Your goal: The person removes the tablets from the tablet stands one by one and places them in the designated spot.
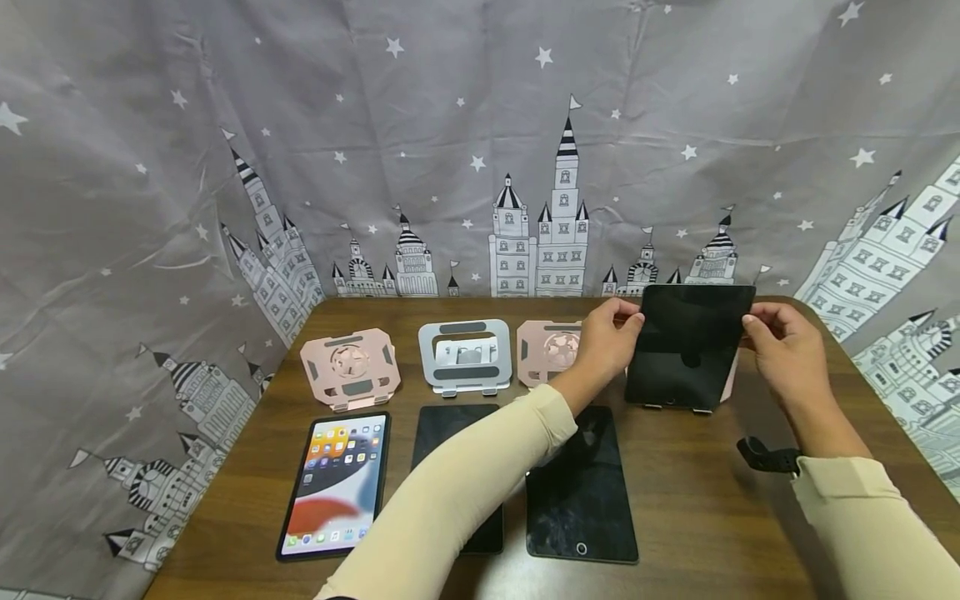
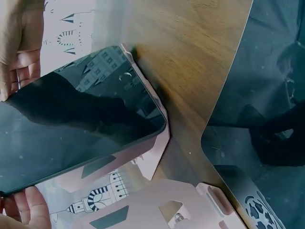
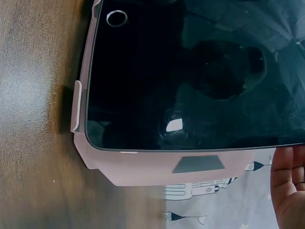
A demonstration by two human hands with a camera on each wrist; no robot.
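Note:
A black tablet [image 1: 686, 346] with a dark screen stands upright at the back right. Its lower edge is at the lips of a pink tablet stand [image 3: 143, 168], most of which it hides. My left hand [image 1: 606, 337] pinches the tablet's left edge near the top. On the opposite edge, my right hand [image 1: 791, 354] grips with thumb and fingers. The home button [image 3: 116, 18] sits at the tablet's bottom end. In the left wrist view, fingers [image 2: 33, 205] hold the edge of the screen.
Left of the raised tablet stand a pink stand [image 1: 532, 354], a grey-blue stand [image 1: 465, 387] and another pink stand [image 1: 322, 367]. In front lie a lit tablet [image 1: 337, 483], a dark tablet [image 1: 450, 421] partly under my left sleeve, and another dark tablet [image 1: 581, 500]. A patterned curtain [image 1: 420, 108] hangs behind.

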